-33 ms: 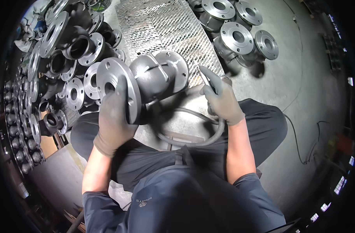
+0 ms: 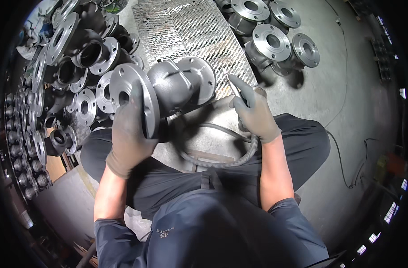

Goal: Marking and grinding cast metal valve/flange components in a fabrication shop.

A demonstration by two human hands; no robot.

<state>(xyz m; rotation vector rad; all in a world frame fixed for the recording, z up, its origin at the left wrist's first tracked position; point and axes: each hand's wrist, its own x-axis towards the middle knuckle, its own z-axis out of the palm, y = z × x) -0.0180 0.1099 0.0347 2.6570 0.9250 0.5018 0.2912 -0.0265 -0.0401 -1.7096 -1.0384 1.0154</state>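
A grey metal flanged valve body [image 2: 170, 87] lies tilted in front of me, its large round flange to the left and another to the right. My left hand [image 2: 130, 138], in a grey-coated glove, grips the left flange, with fingers over its face by the bore and thumb below the rim. My right hand [image 2: 256, 114], also gloved, is closed round a slim hand tool [image 2: 234, 89] with a pale, narrow tip; its body is mostly hidden in the palm. The index finger stretches along the tool. A grey ribbed hose [image 2: 239, 163] loops below that hand. The tip is apart from the valve body.
A textured metal plate [image 2: 190, 33] extends away beyond the valve body. Several more flanged bodies [image 2: 85, 107] are heaped at left, and another group [image 2: 272, 42] stands at far right. A thin black cable [image 2: 340, 161] runs over the floor on the right.
The valve body has turned slightly under my left hand, its ribbed middle and right flange shifting a little. My right hand and the tool have hardly moved.
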